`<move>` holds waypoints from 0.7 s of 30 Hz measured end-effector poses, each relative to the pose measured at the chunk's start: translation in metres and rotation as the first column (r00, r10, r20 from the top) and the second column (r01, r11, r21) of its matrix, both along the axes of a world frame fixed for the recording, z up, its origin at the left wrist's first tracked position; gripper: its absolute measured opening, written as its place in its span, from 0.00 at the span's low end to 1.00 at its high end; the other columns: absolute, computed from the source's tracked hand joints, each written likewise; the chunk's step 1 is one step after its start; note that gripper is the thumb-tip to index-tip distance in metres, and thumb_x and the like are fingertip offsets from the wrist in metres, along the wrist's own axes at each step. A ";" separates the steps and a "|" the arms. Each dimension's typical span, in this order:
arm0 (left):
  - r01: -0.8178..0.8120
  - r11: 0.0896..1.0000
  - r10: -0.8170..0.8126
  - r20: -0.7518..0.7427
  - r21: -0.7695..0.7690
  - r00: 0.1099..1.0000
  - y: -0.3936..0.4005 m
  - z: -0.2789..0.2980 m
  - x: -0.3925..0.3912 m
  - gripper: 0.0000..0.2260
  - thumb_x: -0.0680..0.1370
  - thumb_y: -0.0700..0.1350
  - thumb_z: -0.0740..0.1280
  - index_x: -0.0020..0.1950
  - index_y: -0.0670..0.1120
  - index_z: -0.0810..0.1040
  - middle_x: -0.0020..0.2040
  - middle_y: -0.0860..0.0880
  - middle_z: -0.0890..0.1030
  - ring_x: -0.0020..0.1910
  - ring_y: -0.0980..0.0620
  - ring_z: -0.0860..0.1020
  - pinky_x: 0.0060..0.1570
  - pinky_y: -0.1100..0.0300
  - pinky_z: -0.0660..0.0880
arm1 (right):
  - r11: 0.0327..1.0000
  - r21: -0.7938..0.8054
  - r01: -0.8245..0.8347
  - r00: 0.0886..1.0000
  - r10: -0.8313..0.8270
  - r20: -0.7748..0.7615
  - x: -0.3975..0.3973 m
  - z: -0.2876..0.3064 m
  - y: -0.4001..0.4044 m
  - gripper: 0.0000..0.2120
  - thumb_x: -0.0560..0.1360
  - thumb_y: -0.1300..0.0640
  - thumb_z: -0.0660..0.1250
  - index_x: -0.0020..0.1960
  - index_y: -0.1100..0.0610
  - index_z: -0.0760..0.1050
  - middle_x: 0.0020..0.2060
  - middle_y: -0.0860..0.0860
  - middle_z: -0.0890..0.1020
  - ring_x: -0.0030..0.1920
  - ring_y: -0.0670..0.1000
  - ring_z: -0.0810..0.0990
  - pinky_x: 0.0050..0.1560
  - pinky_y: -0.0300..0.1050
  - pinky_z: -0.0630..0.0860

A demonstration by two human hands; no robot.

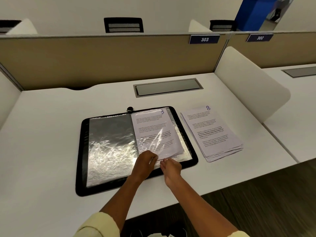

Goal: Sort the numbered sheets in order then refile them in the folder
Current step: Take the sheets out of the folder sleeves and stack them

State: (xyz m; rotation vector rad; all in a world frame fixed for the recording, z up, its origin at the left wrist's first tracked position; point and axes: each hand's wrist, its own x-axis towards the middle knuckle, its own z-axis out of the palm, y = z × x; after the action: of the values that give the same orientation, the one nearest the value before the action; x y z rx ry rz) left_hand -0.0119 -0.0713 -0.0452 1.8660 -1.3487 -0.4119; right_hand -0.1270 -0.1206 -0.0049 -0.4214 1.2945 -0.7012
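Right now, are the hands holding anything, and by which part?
The left hand pinches the near edge of the plastic sleeve over sheet 3. The right hand touches that same edge; whether it grips cannot be told.

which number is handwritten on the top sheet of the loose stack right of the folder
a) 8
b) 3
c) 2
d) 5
a: the loose stack on the desk beside the folder shows a handwritten 8 at its top corner, while the sheet in the sleeve is marked 3.
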 end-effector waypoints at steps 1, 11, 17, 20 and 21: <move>0.007 1.000 -0.007 -0.003 -0.010 1.000 0.001 -0.001 0.001 0.05 0.78 0.44 0.68 0.46 0.45 0.83 0.41 0.52 0.80 0.42 0.56 0.75 0.43 0.62 0.71 | 1.000 0.018 0.021 1.000 -0.021 -0.016 0.002 0.000 -0.002 0.09 0.77 0.73 0.63 0.56 0.71 0.77 0.40 0.56 0.77 0.44 0.54 0.78 0.67 0.58 0.73; -0.067 0.998 0.067 0.049 -0.018 0.997 0.038 -0.013 0.021 0.15 0.79 0.51 0.66 0.64 0.47 0.78 0.67 0.50 0.72 0.66 0.60 0.66 0.64 0.64 0.66 | 0.999 -0.009 0.036 0.997 -0.036 -0.063 0.010 -0.008 -0.018 0.04 0.75 0.72 0.67 0.45 0.66 0.78 0.33 0.57 0.78 0.32 0.51 0.75 0.35 0.42 0.75; 0.082 0.991 -0.089 0.074 0.102 0.993 0.057 -0.024 0.031 0.19 0.81 0.48 0.59 0.70 0.43 0.73 0.74 0.49 0.67 0.75 0.47 0.63 0.73 0.51 0.63 | 0.998 -0.052 -0.036 0.993 0.030 -0.114 0.010 -0.013 -0.018 0.02 0.76 0.71 0.68 0.45 0.67 0.78 0.32 0.58 0.77 0.32 0.52 0.74 0.34 0.45 0.75; 0.086 0.988 -0.102 0.123 0.125 0.987 0.060 -0.027 0.030 0.25 0.81 0.52 0.54 0.74 0.39 0.69 0.76 0.42 0.63 0.77 0.43 0.57 0.75 0.49 0.56 | 0.996 -0.083 -0.041 0.982 0.025 -0.186 0.009 -0.015 -0.016 0.02 0.76 0.69 0.69 0.45 0.66 0.80 0.34 0.59 0.81 0.34 0.53 0.79 0.38 0.47 0.81; 0.085 0.987 -0.102 0.129 0.133 0.986 0.061 -0.025 0.029 0.27 0.81 0.53 0.52 0.74 0.39 0.67 0.77 0.42 0.61 0.77 0.44 0.55 0.75 0.49 0.55 | 0.995 -0.099 -0.026 0.977 0.005 -0.212 0.007 -0.015 -0.013 0.02 0.76 0.68 0.70 0.45 0.65 0.80 0.36 0.59 0.82 0.35 0.53 0.80 0.41 0.48 0.82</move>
State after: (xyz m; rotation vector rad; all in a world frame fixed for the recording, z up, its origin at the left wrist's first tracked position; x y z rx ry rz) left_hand 0.0166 -0.0107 -0.0699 1.9702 -1.5370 -0.4347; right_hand -0.1198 -0.1340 -0.0204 -0.6013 1.4584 -0.7253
